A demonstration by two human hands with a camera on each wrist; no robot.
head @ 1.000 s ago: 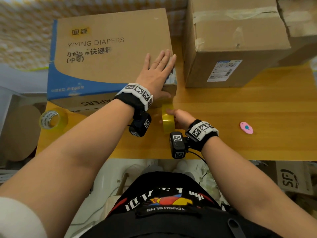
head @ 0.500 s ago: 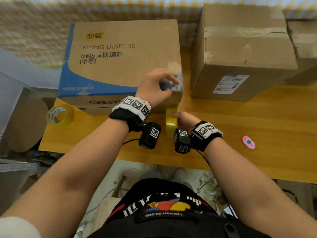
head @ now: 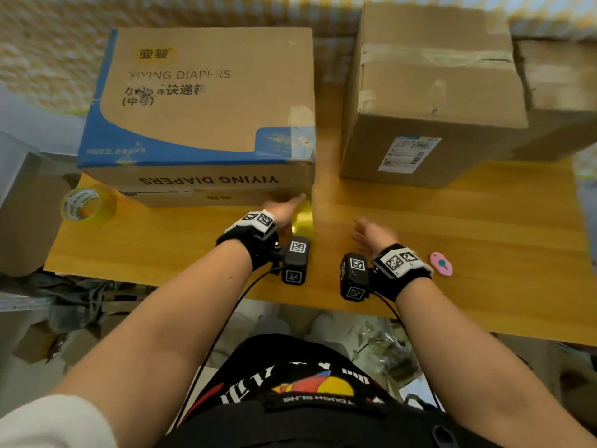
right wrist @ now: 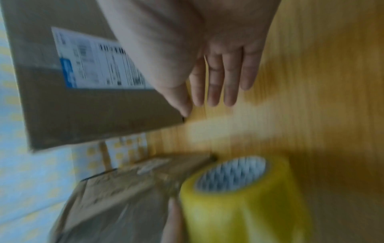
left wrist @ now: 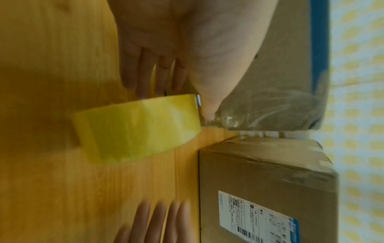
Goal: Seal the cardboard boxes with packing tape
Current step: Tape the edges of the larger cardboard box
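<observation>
Left hand (head: 281, 212) flat-fingered, thumb against yellow tape roll (head: 303, 218) standing on worktop (head: 452, 227) at diaper box's (head: 210, 101) 5 o'clock corner. Right hand (head: 371, 236) empty, fingers straight, at roll's 3 o'clock.

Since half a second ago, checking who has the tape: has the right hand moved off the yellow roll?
Yes. The right hand has let go and shifted right along the table, toward the pink tag; the yellow tape roll stays by the diaper box corner.
</observation>
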